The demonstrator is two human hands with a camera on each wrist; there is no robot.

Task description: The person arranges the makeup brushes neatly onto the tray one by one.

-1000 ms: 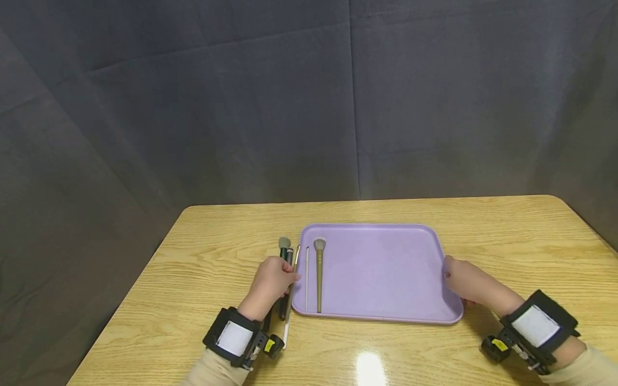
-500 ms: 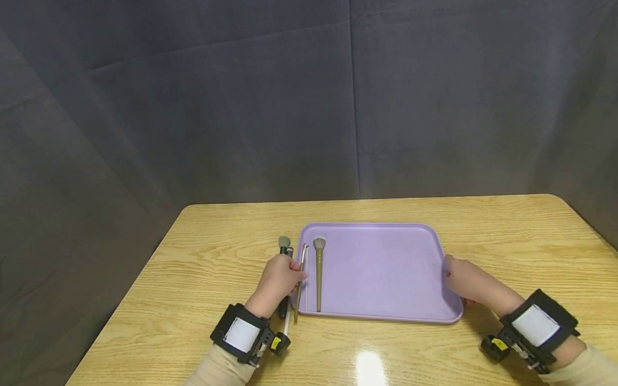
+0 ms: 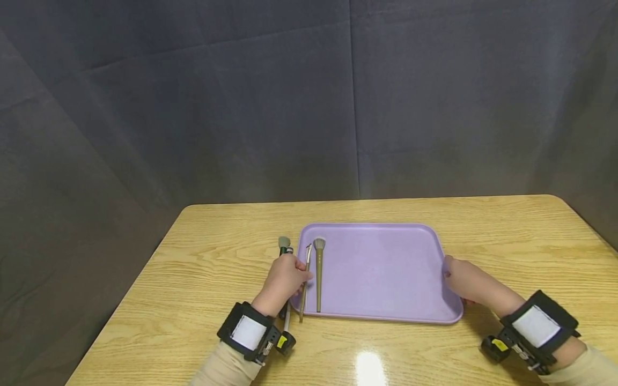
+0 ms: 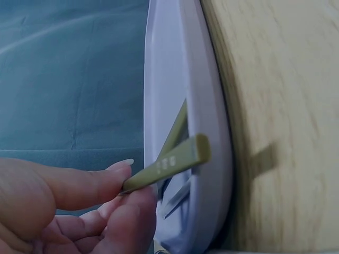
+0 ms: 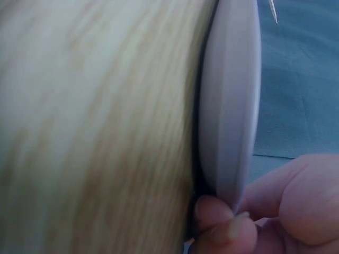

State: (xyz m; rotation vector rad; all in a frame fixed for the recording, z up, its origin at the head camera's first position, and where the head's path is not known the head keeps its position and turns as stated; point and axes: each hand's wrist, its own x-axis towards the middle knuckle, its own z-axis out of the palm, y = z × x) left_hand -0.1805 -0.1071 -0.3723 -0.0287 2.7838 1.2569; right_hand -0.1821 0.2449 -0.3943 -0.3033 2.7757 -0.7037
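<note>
Thumb and fingers of my left hand point(image 3: 286, 277) pinch a slim olive-gold makeup brush point(image 4: 175, 162). It slants over the left end of the lilac tray point(image 3: 379, 276), its handle end sticking out past the near rim. Inside the tray lies a thicker olive makeup brush point(image 3: 319, 281) with fluffy bristles. A thin pale brush point(image 4: 177, 199) is mostly covered by the held one. At the tray's right edge, my right hand point(image 3: 467, 280) grips the rim, thumb above and fingertips point(image 5: 217, 233) curled underneath.
Left of the tray, a dark-handled brush with a green-grey head point(image 3: 284, 242) lies beside another dark brush point(image 3: 289, 250). A white handle point(image 3: 287, 317) shows below my left hand. Everything is on a wooden table point(image 3: 212, 252) before a dark cloth point(image 3: 289, 107).
My left hand has carried the slim olive-gold brush rightward, from beside the tray's left edge to over the tray. The right hand and the tray have stayed in place.
</note>
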